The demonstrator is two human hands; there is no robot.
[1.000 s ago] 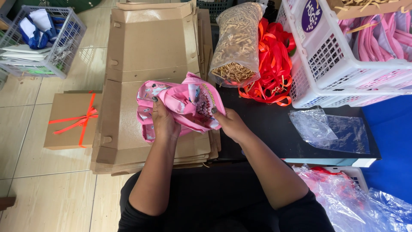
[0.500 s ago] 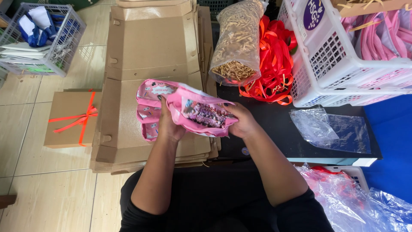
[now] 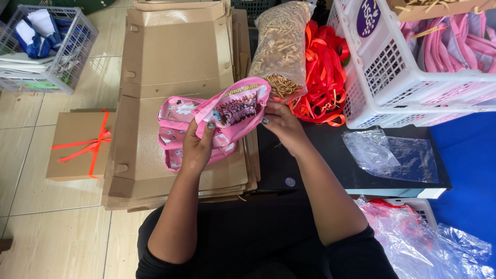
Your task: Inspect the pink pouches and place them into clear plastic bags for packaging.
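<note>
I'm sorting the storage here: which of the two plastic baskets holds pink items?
The white basket at upper right, beside the orange ribbons, holds pink items. The grey basket at upper left holds blue and white things instead.

Ribboned box [image 3: 80, 146], flat cardboard stack [image 3: 175, 57], orange ribbons [image 3: 326, 77], white basket [image 3: 413, 88].

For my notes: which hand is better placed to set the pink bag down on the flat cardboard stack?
Probably the left hand: it grips the pink bag directly above the cardboard stack; the right hand pinches only its edge.
</note>
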